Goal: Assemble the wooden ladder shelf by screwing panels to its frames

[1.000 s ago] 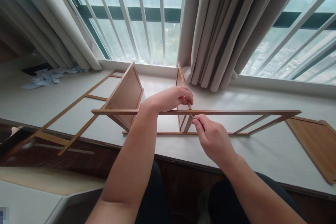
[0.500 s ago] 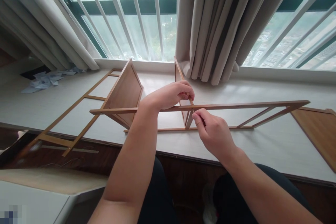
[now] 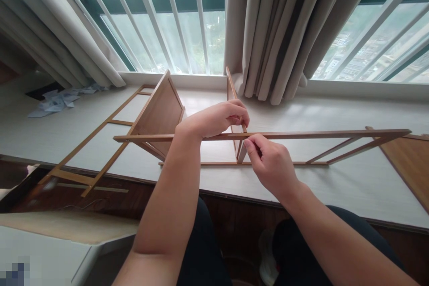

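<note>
A wooden frame with long rails lies on its side on the white ledge, with two wooden panels joined across it. My left hand reaches over the top rail and its fingers curl around the edge of the middle panel. Just below the rail, at the joint with that panel, my right hand is closed in a pinch. Whatever lies between its thumb and finger is too small to make out. The other panel stands upright left of my hands.
A second ladder-like wooden frame lies at the left, partly over the ledge's edge. A loose wooden board rests at the right. Crumpled papers lie far left. Curtains hang behind, before barred windows.
The right end of the wooden frame has shifted slightly right in view. Both hands stay at the same joint, and the view has tilted a little.
</note>
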`<state>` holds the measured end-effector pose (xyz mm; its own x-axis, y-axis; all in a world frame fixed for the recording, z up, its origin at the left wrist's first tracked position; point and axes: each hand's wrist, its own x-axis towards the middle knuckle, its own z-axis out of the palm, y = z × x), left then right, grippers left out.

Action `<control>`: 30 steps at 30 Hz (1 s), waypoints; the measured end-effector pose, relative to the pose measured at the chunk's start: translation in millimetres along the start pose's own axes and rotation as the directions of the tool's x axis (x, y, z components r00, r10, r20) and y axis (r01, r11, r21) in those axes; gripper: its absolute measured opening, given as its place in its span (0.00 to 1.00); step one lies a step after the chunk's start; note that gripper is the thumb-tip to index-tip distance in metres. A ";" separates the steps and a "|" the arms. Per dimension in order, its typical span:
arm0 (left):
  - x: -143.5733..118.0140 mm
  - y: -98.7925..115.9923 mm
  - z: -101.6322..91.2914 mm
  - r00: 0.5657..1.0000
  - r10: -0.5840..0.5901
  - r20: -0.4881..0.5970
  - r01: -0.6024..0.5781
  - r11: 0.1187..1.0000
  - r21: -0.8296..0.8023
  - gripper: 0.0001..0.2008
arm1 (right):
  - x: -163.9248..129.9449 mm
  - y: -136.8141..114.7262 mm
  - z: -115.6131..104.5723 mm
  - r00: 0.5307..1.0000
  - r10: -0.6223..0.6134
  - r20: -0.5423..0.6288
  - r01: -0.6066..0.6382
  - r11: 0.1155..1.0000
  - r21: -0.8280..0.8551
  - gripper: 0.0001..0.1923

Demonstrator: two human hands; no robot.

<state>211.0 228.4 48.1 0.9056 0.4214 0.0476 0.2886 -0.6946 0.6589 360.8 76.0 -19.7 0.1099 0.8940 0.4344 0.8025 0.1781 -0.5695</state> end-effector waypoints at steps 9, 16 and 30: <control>-2.1 10.1 0.3 1.000 -0.024 0.000 0.024 0.997 0.076 0.14 | 1.0 5.6 -1.2 1.000 -0.002 -0.003 0.002 1.000 -0.003 0.17; -2.9 18.4 -1.4 0.998 -0.059 0.004 0.058 0.992 0.109 0.13 | 10.8 18.8 -5.8 0.994 -0.101 0.044 0.100 0.995 0.011 0.16; -0.4 11.5 1.2 1.000 -0.011 -0.011 0.012 0.997 0.077 0.12 | 15.1 29.9 0.4 0.995 -0.099 0.001 0.098 0.994 0.039 0.18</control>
<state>214.3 219.5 54.7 0.8990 0.4352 0.0487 0.3221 -0.7325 0.5997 386.2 95.0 -30.4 0.0294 0.8727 0.4874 0.7860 0.2810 -0.5506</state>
